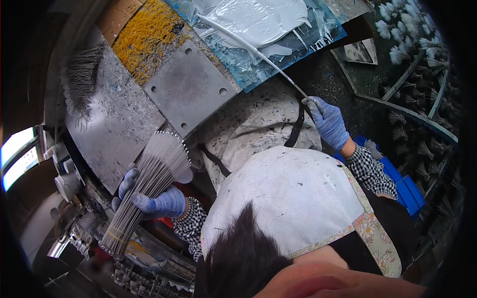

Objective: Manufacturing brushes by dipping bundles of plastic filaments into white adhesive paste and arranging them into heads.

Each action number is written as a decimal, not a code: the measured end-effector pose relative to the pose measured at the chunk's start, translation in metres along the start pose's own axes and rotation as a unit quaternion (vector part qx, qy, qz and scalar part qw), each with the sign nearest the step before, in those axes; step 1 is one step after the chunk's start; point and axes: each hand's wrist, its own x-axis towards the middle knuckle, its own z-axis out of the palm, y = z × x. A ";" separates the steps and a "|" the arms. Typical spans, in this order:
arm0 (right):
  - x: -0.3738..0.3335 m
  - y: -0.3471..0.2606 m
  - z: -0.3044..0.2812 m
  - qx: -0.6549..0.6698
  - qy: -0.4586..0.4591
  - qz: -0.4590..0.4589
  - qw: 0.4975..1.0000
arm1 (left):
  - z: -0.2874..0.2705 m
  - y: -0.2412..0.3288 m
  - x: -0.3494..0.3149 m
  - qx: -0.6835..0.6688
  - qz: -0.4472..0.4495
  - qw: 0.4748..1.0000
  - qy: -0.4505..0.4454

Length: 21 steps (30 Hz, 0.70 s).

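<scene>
My left hand (166, 201), in a blue knitted glove, is closed round a thick bundle of thin metal wires (158, 166). The wires fan out at the upper end, where small looped tips show, and a yellow rubber band (117, 234) binds them lower down. My right hand (329, 123), gloved alike, grips the near end of a long thin stick (278, 70). White paste coats the stick's far part, which lies across a pool of thick white paste (263, 19) on a blue sheet (237, 69).
Left of the blue sheet lies a grey metal plate (188, 88) with corner holes, beside a pile of yellow rubber bands (149, 37). Loose dark wires (84, 74) rest at the far left. On the right are racks of white-tufted brushes (412, 22) and a blue crate (405, 191).
</scene>
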 end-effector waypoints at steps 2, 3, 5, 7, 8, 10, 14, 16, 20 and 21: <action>0.002 0.001 -0.002 0.010 0.002 0.005 1.000 | -0.001 0.001 0.002 -0.005 0.003 1.000 -0.021; 0.003 0.004 -0.004 0.006 0.019 -0.002 1.000 | -0.001 0.001 0.002 -0.005 0.003 1.000 -0.022; 0.006 0.010 -0.008 0.002 0.036 -0.009 0.999 | 0.001 0.001 0.003 -0.009 0.026 0.999 -0.024; 0.008 0.018 -0.013 0.000 0.065 -0.010 0.998 | 0.005 0.005 0.004 -0.004 0.030 0.999 -0.018; 0.009 0.025 -0.017 -0.023 0.063 0.010 0.998 | 0.006 0.007 0.004 0.000 0.034 0.999 -0.011; 0.012 0.027 -0.027 -0.026 0.069 0.031 0.997 | 0.008 0.007 0.004 -0.017 0.023 0.999 -0.036; 0.015 0.040 -0.040 -0.033 0.105 0.052 0.993 | 0.012 0.010 0.011 -0.023 0.015 0.996 -0.084; 0.018 0.044 -0.046 -0.050 0.113 0.060 0.991 | 0.017 0.011 0.018 -0.035 0.026 0.994 -0.102; 0.026 0.038 -0.063 -0.057 0.104 0.088 0.989 | 0.043 0.017 0.043 -0.140 -0.011 0.979 -0.150; 0.031 0.030 -0.071 -0.192 0.104 0.065 0.974 | 0.051 0.019 0.050 -0.236 -0.047 0.957 -0.163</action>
